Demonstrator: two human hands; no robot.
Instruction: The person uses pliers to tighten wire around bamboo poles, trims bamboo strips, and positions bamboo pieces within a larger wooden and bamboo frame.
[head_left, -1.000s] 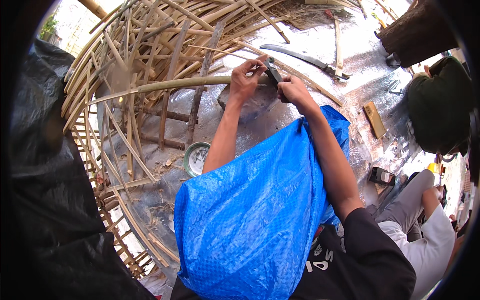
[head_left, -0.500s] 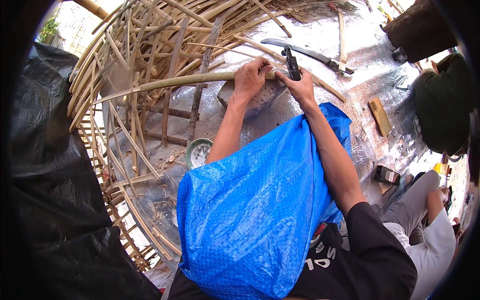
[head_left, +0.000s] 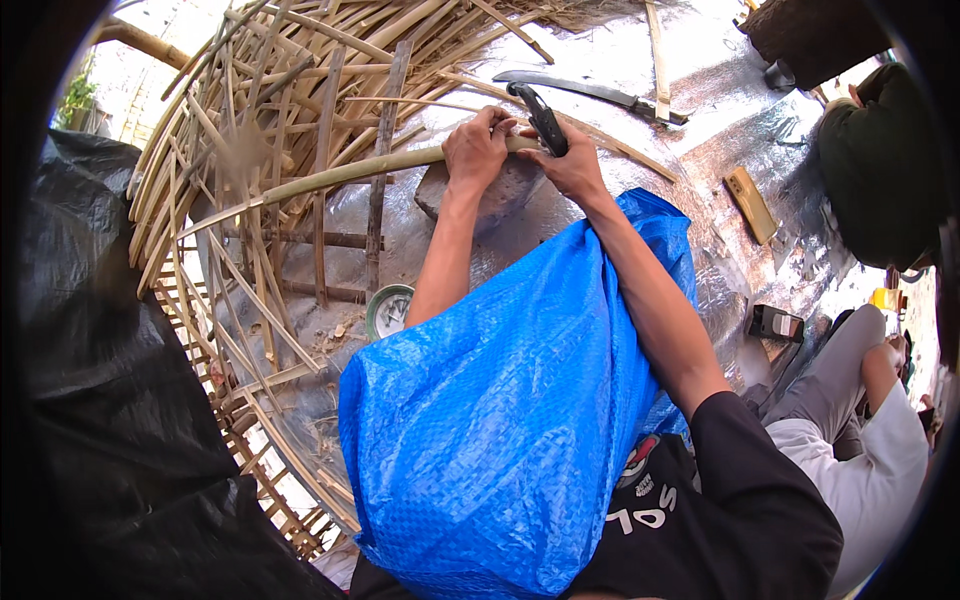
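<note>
A long pale-green split bamboo strip [head_left: 370, 169] runs leftward from my hands, its thin pale end reaching the pile. My left hand [head_left: 476, 152] is closed round it near its right end, fingers pinched at the top. My right hand [head_left: 572, 165] grips a black-handled tool [head_left: 546, 122] whose upper end tilts up and to the left; its exact kind cannot be made out. The right thumb rests at the tip of the bamboo. Below both hands sits a rough grey stone block [head_left: 490, 200], partly hidden by them. A blue woven plastic sheet [head_left: 490, 420] covers my lap.
Cut bamboo strips [head_left: 290, 90] lie heaped at the far left. Beyond my hands lies a long curved blade [head_left: 590, 93] with a dark handle. A round tin [head_left: 389, 310] stands beside my left forearm. At right are a phone [head_left: 751, 205] and a seated person [head_left: 850, 440].
The black tool has tipped further left in my right hand. Both hands and the bamboo appear slightly further left in the picture, as does the whole scene.
</note>
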